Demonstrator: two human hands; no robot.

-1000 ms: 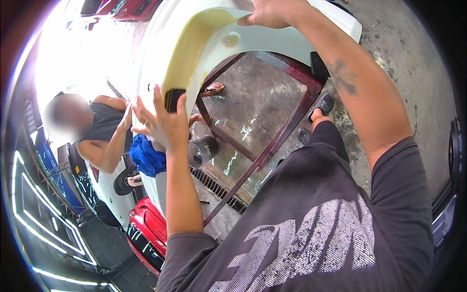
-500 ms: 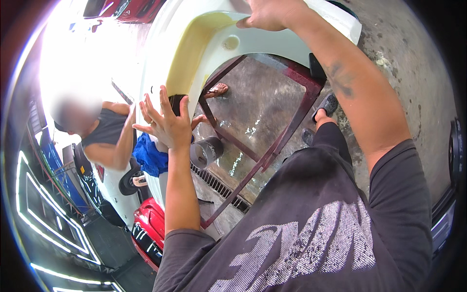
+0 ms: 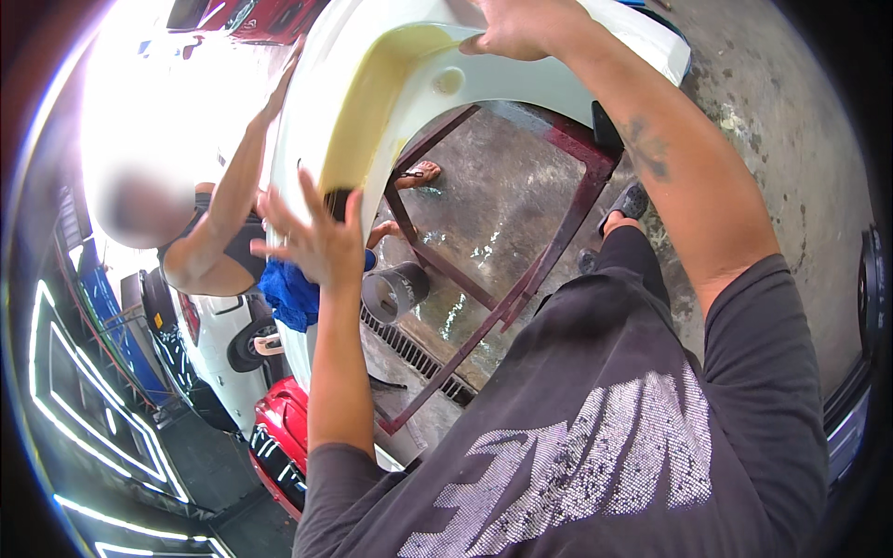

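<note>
A large white curved panel, like a car bumper (image 3: 409, 121), rests on a dark red metal stand (image 3: 581, 149). Its inner face carries a yellowish area and a small round recess. My right hand (image 3: 526, 28) lies against the upper part of the bumper, thumb stretched out; its other fingertips are partly cut off by the frame's top edge. Over the bumper's left part my left hand (image 3: 321, 237) is open with fingers spread, slightly blurred and holding nothing. Whether it touches the surface I cannot tell. Just below it hangs a bunched blue cloth (image 3: 290, 293).
At the left, a co-worker (image 3: 219, 246) in a dark sleeveless top reaches along the bumper's outer side. A grey bucket (image 3: 395, 293) stands under the stand on wet concrete, beside a floor drain grate (image 3: 419, 353). A red vehicle part (image 3: 282, 418) and a white car (image 3: 219, 344) are farther left.
The co-worker's arm has swung up along the bumper's outer side. My left hand has shifted slightly, its fingers blurring. My right hand stays at the bumper's upper part.
</note>
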